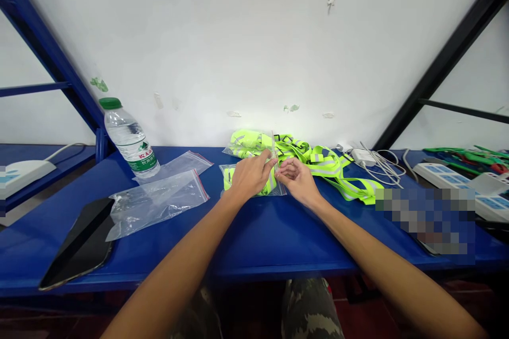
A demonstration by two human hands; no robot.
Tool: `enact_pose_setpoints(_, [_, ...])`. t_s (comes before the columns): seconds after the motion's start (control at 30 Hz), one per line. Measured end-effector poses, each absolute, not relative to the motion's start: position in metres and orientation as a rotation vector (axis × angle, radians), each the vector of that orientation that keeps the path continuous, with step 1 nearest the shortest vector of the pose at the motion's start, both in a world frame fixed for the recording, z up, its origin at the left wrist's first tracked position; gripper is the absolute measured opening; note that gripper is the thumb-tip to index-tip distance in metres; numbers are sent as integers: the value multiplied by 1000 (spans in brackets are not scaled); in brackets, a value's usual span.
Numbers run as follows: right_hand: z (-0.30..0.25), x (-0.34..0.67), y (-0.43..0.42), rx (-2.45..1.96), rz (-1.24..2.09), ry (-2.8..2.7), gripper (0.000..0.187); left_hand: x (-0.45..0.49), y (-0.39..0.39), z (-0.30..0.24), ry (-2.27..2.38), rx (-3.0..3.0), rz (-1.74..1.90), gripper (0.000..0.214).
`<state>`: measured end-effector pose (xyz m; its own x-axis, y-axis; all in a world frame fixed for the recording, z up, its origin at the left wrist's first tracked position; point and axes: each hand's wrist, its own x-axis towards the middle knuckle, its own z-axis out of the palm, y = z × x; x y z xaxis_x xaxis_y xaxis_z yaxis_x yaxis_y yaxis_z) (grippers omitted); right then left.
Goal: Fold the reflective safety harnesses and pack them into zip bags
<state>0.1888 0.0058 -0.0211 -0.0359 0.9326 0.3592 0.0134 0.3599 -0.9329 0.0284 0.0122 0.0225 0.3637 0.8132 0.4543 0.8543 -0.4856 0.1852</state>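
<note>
Head: clear, seemingly lime-filled bag (271, 182)

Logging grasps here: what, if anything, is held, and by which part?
A clear bag of neon straps: the left grip and right grip hold it at its right end.

This looks like a simple workroom: a blue surface (310, 238) runs against a scuffed white wall (222, 37), with painted frames (42, 37) at ten and two o'clock. Power strips (449, 176) lie at nine and three, reflective straps (328, 168) near the centre.
</note>
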Motion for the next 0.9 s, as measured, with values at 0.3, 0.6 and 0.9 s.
enact_pose_setpoints(0.3, [-22,189,8,-981,1021,-1354,41,27,8,29,-1556,-2532,-741,43])
enact_pose_setpoints(0.6, [-21,191,7,-1006,983,-1489,39,27,10,26,-1525,-2532,-736,42])
enact_pose_setpoints(0.9, [-22,193,8,-988,947,-1512,32,27,9,24,-1426,-2565,-740,39])
